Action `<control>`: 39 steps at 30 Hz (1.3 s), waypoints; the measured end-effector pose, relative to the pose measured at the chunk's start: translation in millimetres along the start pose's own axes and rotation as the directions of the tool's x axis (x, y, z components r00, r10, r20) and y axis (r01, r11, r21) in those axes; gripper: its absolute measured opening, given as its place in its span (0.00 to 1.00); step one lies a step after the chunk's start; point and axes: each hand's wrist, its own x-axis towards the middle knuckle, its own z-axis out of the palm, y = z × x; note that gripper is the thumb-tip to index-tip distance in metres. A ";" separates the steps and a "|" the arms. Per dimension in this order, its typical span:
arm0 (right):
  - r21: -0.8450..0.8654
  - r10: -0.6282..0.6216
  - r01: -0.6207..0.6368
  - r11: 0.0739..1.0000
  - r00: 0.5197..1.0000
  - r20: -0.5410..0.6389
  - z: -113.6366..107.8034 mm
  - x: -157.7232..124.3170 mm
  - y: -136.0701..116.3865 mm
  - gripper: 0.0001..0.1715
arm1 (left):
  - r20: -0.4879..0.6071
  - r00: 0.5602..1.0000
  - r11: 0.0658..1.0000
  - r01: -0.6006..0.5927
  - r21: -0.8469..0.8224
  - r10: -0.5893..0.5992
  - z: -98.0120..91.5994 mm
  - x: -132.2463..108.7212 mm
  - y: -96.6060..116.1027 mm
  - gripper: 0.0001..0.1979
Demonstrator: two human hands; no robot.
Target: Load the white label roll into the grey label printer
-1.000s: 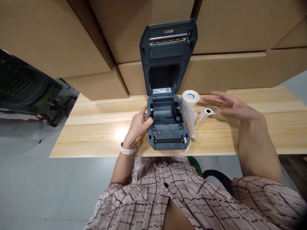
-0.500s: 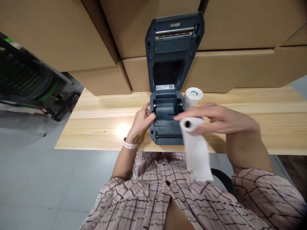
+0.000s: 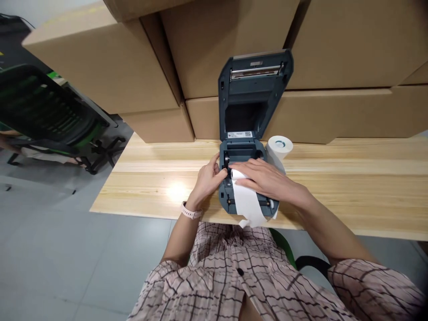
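Note:
A dark blue-grey label printer point(image 3: 224, 206) stands on the wooden table, its lid point(image 3: 256, 96) raised and leaning back. My left hand point(image 3: 210, 179) grips the printer's left side, thumb over the inner edge by the black roll holder. My right hand point(image 3: 267, 177) is closed over a small white paper roll point(image 3: 238, 174) inside the printer's bay. From the roll a loose paper strip point(image 3: 248, 203) runs forward over the front roller and hangs past the printer's front edge. My right palm hides the roll's right end and part of the right roll holder.
A larger white label roll point(image 3: 280, 146) stands just right of the printer. Big cardboard boxes point(image 3: 334, 113) line the back of the wooden table point(image 3: 154, 178). At the left, a black office chair point(image 3: 50, 102) stands on the grey floor, with part of another person beside it.
My right hand has brought the small paper roll left from beside the printer and down into its bay. The paper strip now lies across the front. My left hand keeps its hold; the view has shifted.

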 end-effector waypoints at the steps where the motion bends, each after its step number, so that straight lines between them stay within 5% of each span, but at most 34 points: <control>1: -0.005 0.004 -0.004 1.000 1.000 0.001 1.0 -0.4 -1.4 0.30 | 0.002 1.000 1.000 0.001 -0.001 -0.001 -0.3 -0.2 -0.1 0.38; 19: -0.059 -0.008 0.003 0.998 0.997 -0.082 12.3 -2.2 -7.1 0.26 | -0.030 0.999 0.999 0.037 0.004 -0.037 2.2 2.1 -2.0 0.37; 27: -0.169 -0.051 0.033 0.985 0.993 -0.104 15.5 -11.3 -6.0 0.39 | -0.049 0.999 1.000 0.012 -0.012 -0.013 3.5 3.2 -5.7 0.37; 32: -0.320 -0.134 0.059 0.945 0.967 -0.218 18.5 -35.8 -33.4 0.17 | -0.033 0.999 0.999 0.016 -0.049 -0.018 3.3 2.4 -5.9 0.39; 39: -0.312 -0.130 0.008 0.950 0.918 -0.374 33.5 -70.0 -71.7 0.16 | -0.032 0.999 0.999 0.023 -0.048 -0.025 2.2 0.6 0.3 0.36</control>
